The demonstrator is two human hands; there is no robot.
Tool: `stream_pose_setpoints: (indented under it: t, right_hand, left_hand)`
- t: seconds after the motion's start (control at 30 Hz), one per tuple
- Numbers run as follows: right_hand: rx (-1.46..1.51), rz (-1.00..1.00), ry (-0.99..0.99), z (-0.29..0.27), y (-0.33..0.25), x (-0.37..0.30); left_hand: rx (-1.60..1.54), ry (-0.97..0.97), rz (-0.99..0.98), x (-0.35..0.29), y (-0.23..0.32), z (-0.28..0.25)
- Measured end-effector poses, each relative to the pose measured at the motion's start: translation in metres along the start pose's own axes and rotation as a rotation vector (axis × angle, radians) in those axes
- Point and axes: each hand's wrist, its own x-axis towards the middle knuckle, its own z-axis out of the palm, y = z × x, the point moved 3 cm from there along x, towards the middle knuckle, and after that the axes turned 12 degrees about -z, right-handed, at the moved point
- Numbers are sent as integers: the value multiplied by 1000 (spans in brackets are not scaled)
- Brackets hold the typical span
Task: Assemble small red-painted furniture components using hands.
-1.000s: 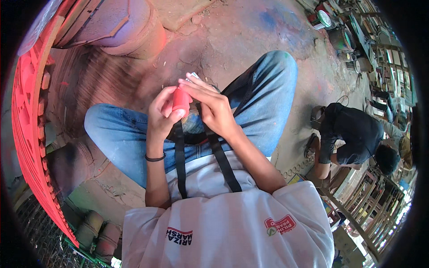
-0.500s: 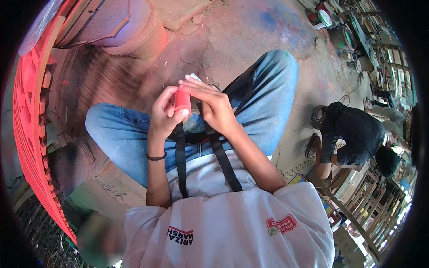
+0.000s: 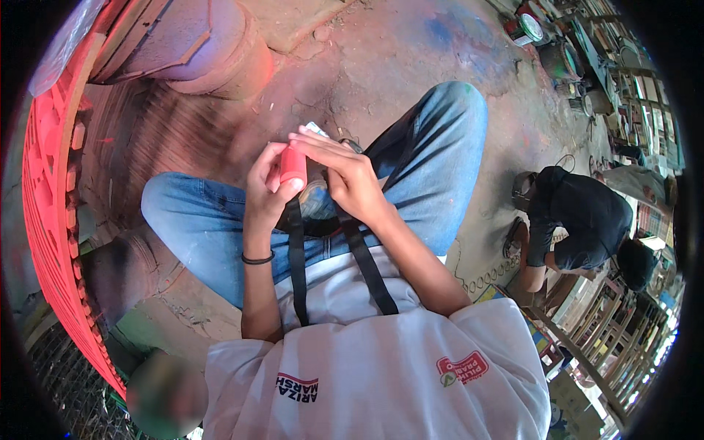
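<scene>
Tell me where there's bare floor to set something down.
Bare floor lies ahead, between the bucket upper left and the cans upper right; another strip separates the right knee from the bent-over person. Crowded: between the knees, where fingers surround a red cylinder, and the left edge, along the red panel.

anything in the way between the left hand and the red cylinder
Nothing visible: the left hand holds the red cylinder directly. The right hand has its fingers at the far end, not between the two.

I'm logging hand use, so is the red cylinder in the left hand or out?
In: the red cylinder sits in the left hand, thumb at its near end, fingers along its side.
</scene>
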Motion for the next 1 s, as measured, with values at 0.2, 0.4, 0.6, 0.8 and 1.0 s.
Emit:
stream_pose_setpoints:
  t: [0.2,0.4,0.6,0.8,1.0]
  right_hand:
    - [112,16,-17,-1,-10,-3]
    - [136,-10,-31,-6,-28,-4]
    - [132,-8,-48,-6,-26,-1]
    - [83,20,-55,-3,-17,0]
    - [27,16,-20,4,1,-3]
  left_hand:
    - [86,56,14,1,-6,-5]
    - [14,95,31,2,-7,-8]
    - [47,85,38,-2,-6,-9]
    - [87,57,33,-3,-3,-5]
    - [-23,-43,-31,-1,-3,-4]
